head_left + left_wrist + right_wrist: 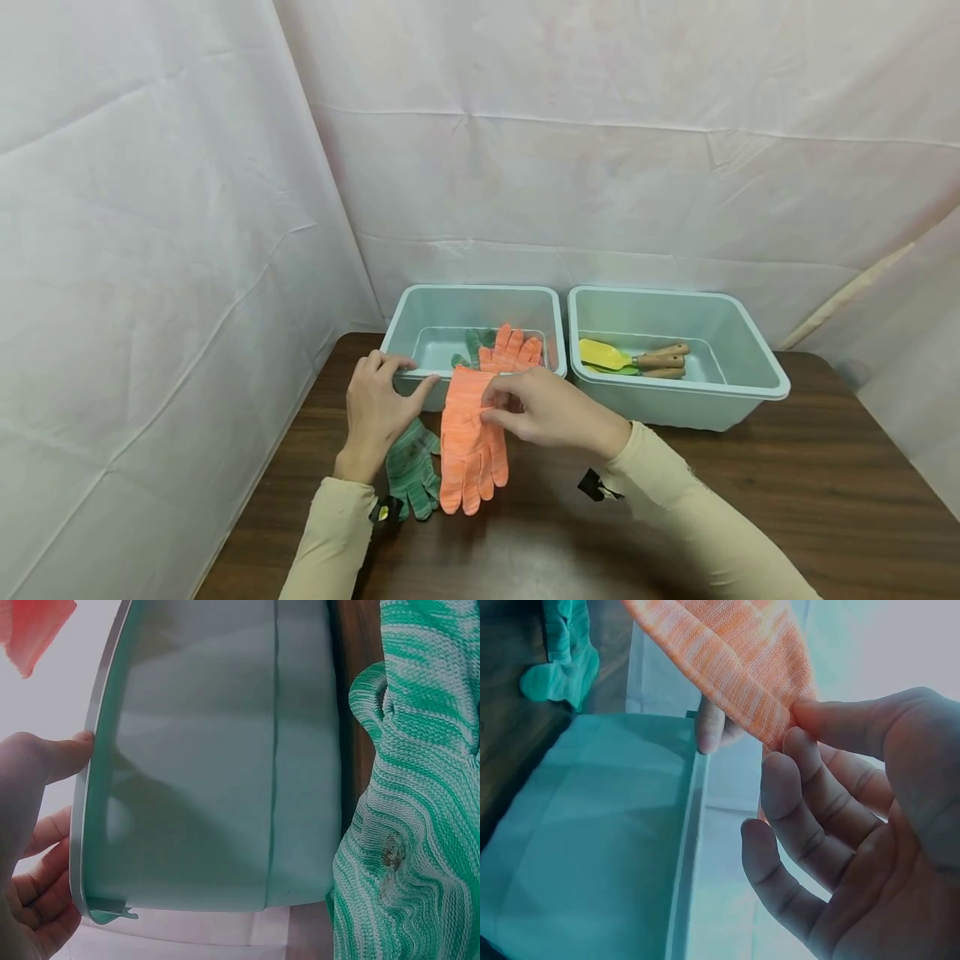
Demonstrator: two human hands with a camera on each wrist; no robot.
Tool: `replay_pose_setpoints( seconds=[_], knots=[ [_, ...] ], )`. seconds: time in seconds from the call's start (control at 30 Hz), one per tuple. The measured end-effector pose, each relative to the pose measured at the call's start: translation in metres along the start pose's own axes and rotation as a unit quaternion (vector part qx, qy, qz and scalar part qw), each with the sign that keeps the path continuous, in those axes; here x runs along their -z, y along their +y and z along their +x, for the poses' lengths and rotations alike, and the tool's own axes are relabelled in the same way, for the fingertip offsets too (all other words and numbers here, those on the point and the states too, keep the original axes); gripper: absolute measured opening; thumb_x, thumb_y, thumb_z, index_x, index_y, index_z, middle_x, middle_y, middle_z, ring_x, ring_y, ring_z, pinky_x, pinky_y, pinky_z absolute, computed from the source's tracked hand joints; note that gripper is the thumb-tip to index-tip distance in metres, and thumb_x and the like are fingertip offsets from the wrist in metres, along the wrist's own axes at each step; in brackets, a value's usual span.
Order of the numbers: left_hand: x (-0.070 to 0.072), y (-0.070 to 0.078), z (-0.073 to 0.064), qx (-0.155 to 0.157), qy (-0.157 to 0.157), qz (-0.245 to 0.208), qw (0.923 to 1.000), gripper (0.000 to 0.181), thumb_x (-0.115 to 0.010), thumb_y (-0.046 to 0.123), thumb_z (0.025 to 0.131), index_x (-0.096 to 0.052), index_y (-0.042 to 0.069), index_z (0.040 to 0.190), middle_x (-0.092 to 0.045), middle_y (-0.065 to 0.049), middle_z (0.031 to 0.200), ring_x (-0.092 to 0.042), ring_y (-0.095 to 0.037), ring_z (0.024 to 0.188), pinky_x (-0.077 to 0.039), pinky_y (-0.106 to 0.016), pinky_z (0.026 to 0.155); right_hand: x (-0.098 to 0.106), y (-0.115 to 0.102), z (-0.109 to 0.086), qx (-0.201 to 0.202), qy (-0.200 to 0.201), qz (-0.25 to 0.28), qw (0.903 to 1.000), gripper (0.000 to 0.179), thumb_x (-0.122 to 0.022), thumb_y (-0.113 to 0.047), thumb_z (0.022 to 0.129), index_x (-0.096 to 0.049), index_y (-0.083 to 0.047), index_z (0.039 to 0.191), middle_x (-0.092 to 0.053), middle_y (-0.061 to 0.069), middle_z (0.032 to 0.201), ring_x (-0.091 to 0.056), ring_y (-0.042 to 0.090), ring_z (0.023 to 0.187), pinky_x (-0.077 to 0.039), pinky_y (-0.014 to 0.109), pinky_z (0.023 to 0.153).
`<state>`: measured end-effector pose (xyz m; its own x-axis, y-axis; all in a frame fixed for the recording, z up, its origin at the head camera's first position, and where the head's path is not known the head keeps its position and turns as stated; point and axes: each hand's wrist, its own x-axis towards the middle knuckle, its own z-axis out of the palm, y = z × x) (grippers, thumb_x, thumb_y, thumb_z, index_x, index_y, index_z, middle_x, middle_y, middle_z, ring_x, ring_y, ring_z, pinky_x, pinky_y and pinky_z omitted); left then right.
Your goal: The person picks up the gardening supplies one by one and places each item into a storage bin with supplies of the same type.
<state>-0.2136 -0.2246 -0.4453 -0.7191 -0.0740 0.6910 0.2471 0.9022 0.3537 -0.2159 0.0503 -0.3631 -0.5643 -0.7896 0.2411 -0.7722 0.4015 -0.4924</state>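
My right hand (536,406) pinches an orange knit glove (468,471) between thumb and index finger. The glove hangs fingers-down in front of the left bin; in the right wrist view its edge (742,697) is between the fingertips. With my left hand (378,408) I hold the rim of the left pale green bin (480,289) near its front left corner, thumb and fingers on either side of it. Inside that bin lie another orange glove (512,350) and a green glove (478,343), partly hidden. A green-and-white knit glove (412,471) lies on the table below my left hand.
A second pale green bin (652,296) stands to the right, holding a yellow trowel (603,354) and other wooden-handled tools (662,361). The brown wooden table (832,467) is bordered by white cloth (600,167) at the back and sides.
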Motion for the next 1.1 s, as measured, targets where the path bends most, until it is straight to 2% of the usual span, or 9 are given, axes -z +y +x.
replay_pose_setpoints(
  seconds=[0.33, 0.7, 1.0, 1.1],
  knots=[
    [0.0, -0.003, 0.0, 0.004, 0.004, 0.003, 1.0, 0.043, -0.083, 0.051, 0.074, -0.074, 0.014, 0.093, -0.058, -0.008, 0.087, -0.057, -0.028, 0.086, -0.051, -0.046, 0.073, 0.024, 0.0, 0.008, 0.017, 0.033, -0.02, 0.9991, 0.006, -0.066, -0.028, 0.096, -0.067, -0.027, 0.09, -0.062, -0.015, 0.07, -0.048, 0.001, 0.051, -0.043, 0.021, 0.054],
    [-0.002, -0.005, 0.0, 0.011, -0.002, 0.001, 0.9999, 0.043, -0.084, 0.05, 0.074, -0.074, 0.013, 0.094, -0.059, -0.008, 0.089, -0.057, -0.029, 0.088, -0.051, -0.047, 0.076, 0.04, 0.009, 0.019, -0.016, 0.049, 0.001, 0.9987, 0.005, -0.068, -0.026, 0.095, -0.068, -0.024, 0.09, -0.065, -0.014, 0.072, -0.054, 0.004, 0.058, -0.047, 0.024, 0.058],
    [-0.004, -0.007, 0.0, 0.008, 0.001, 0.003, 1.0, 0.042, -0.082, 0.053, 0.075, -0.074, 0.016, 0.093, -0.059, -0.009, 0.087, -0.056, -0.027, 0.085, -0.051, -0.045, 0.072, 0.048, 0.022, 0.029, -0.045, 0.055, 0.006, 0.9975, 0.006, -0.067, -0.028, 0.095, -0.068, -0.023, 0.091, -0.071, -0.007, 0.075, -0.059, 0.007, 0.061, -0.049, 0.027, 0.06],
    [-0.004, -0.009, 0.0, 0.006, 0.002, 0.003, 1.0, 0.044, -0.081, 0.055, 0.075, -0.074, 0.015, 0.093, -0.058, -0.008, 0.087, -0.055, -0.027, 0.083, -0.05, -0.044, 0.071, 0.052, 0.026, 0.031, -0.057, 0.056, 0.014, 0.9967, 0.007, -0.066, -0.027, 0.096, -0.068, -0.022, 0.091, -0.07, -0.007, 0.074, -0.061, 0.009, 0.057, -0.05, 0.028, 0.059]
  ],
)
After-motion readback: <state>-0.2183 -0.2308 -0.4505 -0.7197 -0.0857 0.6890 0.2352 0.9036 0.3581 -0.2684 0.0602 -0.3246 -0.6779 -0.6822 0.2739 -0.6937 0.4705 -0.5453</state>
